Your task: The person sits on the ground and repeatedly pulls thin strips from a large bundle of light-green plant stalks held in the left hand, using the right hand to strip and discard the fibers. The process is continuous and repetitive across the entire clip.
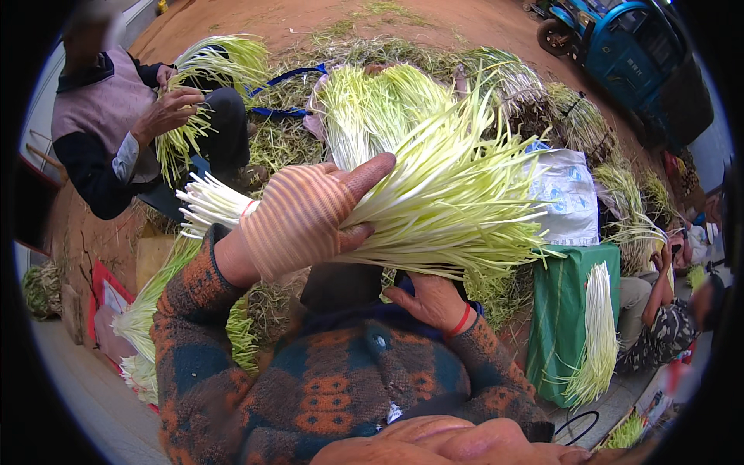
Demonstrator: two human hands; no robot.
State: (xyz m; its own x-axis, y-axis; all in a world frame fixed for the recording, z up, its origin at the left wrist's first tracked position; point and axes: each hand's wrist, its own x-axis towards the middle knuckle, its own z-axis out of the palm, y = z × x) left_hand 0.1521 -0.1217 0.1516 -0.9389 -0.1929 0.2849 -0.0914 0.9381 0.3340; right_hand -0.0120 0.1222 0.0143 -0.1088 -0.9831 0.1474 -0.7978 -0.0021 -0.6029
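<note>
My left hand [319, 215], in a striped fingerless glove or wrap, grips a large bundle of pale yellow-green leafy stalks [453, 197], which look like blanched chives. The bundle's white ends point left, with a thin red tie near them, and the loose tips fan out to the right. Below the bundle is my right hand [433, 302], a red band round its wrist; it is near my lap and partly hidden, so its grip is unclear. More of the same stalks [360, 110] lie upright on pinkish cloth just beyond the held bundle.
A green-covered box [543, 325] at right carries a white printed sack [567, 197] and another bundle [598, 331]. One person [110, 116] handles stalks at upper left; another [662, 331] sits far right. Stalk heaps [517, 93] and a blue three-wheeled vehicle [633, 64] stand beyond.
</note>
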